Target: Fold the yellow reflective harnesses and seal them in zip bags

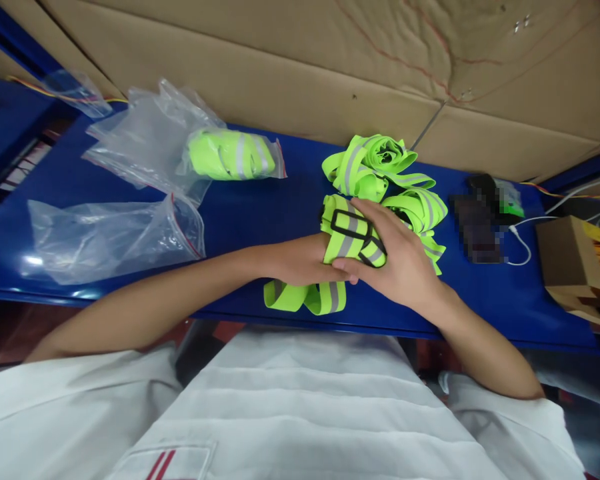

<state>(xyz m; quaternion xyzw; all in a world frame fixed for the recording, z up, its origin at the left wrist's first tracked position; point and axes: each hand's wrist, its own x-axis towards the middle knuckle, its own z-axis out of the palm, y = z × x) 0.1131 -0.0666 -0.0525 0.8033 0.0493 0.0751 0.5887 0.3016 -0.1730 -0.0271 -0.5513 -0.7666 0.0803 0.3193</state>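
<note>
Nearest, loose green band loops (285, 298) lie at seven o'clock from the joined hands, near the table's (250, 233) front edge, probably slack from the roll above. That reflective roll (347, 248) is in the person's grasp over the table, its black buckle (350, 235) uppermost, perhaps so it stays outside the wraps. The left hand (300, 262) reaches in from nine o'clock, apparently backing the coil; how far its fingers close cannot be told. The right hand (407, 263) comes from four o'clock, curled around the coil's side with fingers beyond and thumb nearer, a hold that likely keeps the layers tight. Farther off, a flat clear bag (115, 237) lies at nine o'clock and an open carton (563, 257) at three, both outside the working space. At one to two o'clock, more green bands (375, 160) sit heaped just past the hands, within easy reach. At ten, a bagged bundle (230, 157) rests against piled clear bags (140, 127), seemingly set aside from the loose ones. Cardboard (280, 73) backs everything at twelve.
</note>
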